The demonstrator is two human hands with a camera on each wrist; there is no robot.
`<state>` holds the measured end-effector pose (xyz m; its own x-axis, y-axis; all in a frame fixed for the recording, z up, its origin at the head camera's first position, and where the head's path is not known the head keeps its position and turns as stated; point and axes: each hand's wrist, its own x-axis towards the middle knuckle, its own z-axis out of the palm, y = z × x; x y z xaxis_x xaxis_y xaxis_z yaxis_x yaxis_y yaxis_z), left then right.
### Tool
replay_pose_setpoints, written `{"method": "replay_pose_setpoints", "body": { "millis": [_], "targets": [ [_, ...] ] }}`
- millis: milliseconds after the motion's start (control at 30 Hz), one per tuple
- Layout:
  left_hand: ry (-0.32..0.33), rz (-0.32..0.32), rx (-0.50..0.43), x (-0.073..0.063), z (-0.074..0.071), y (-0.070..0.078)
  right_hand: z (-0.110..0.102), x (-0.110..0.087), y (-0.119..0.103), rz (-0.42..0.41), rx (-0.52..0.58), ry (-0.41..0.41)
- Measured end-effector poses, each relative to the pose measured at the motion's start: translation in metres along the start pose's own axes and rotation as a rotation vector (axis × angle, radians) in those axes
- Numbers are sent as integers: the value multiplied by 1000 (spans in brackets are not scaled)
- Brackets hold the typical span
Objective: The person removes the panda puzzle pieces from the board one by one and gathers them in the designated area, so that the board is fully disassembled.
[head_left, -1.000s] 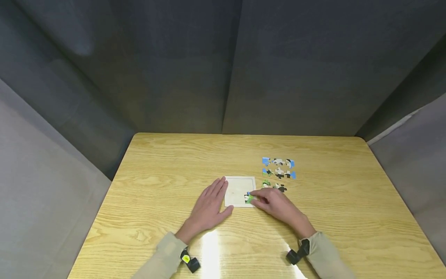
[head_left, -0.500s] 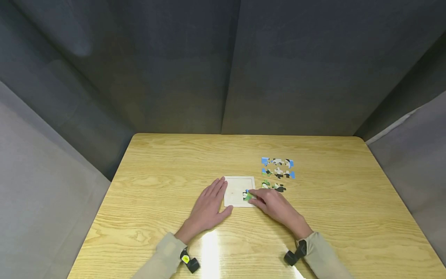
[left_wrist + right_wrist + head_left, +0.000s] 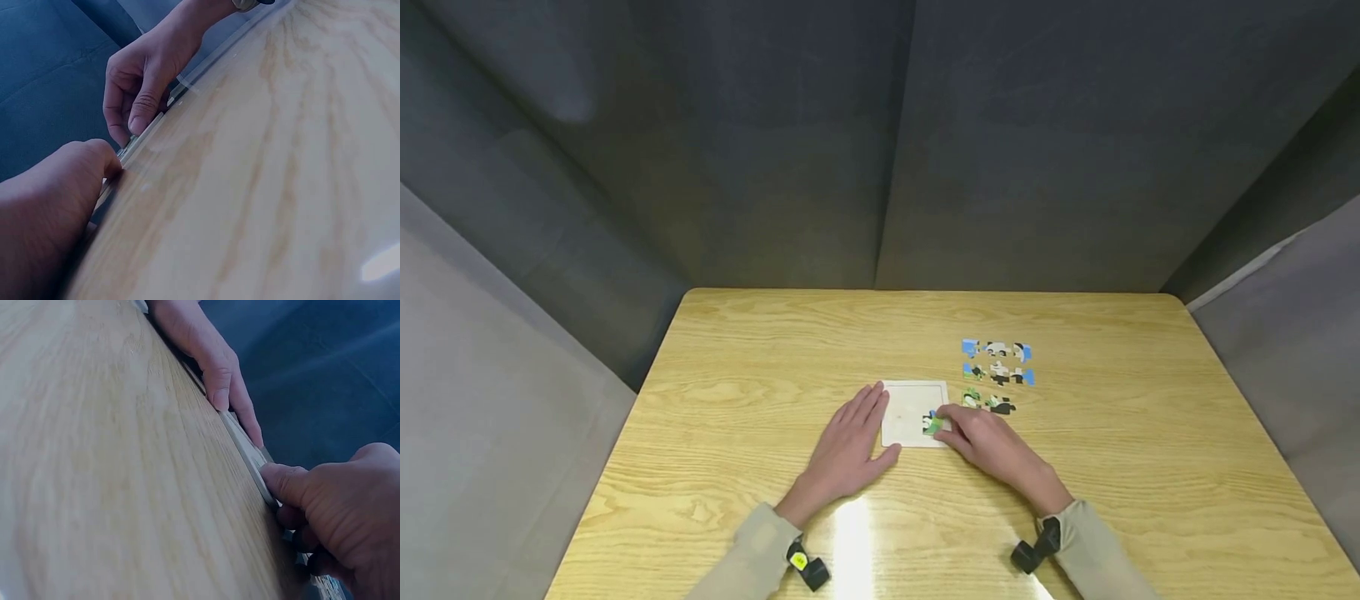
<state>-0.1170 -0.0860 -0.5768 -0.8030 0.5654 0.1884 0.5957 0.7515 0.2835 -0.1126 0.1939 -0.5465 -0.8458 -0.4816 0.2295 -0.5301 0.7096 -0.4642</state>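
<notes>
A square whitish puzzle tray (image 3: 904, 412) lies flat on the wooden table. My left hand (image 3: 847, 443) rests along its left side with straight fingers, the thumb at the near left corner. At the tray's near right corner, my right hand (image 3: 992, 437) pinches a green, white and blue jigsaw piece (image 3: 932, 424) between thumb and index finger. The piece sits low over the tray floor, inside the corner. In the right wrist view, the right thumb (image 3: 284, 481) is right at the tray's edge (image 3: 244, 450).
Several loose jigsaw pieces with panda parts lie in rows right of the tray, among them a blue corner piece (image 3: 971, 347), a panda face piece (image 3: 997, 349) and a black piece (image 3: 1001, 405). A dark curtain (image 3: 775, 167) hangs behind the table (image 3: 760, 350).
The right hand has shifted the jigsaw piece slightly left within the tray's near right corner. The left hand has kept its place at the tray's side.
</notes>
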Motion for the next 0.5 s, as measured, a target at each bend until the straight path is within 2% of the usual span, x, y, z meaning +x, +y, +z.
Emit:
{"method": "replay_pose_setpoints", "body": {
  "millis": [267, 500],
  "targets": [
    [-8, -15, 19, -4, -3, -5, -8, -2, -4, 39, 105, -19],
    [-4, -9, -1, -6, 0, -4, -24, -15, 5, 80, 104, 9]
  ]
}}
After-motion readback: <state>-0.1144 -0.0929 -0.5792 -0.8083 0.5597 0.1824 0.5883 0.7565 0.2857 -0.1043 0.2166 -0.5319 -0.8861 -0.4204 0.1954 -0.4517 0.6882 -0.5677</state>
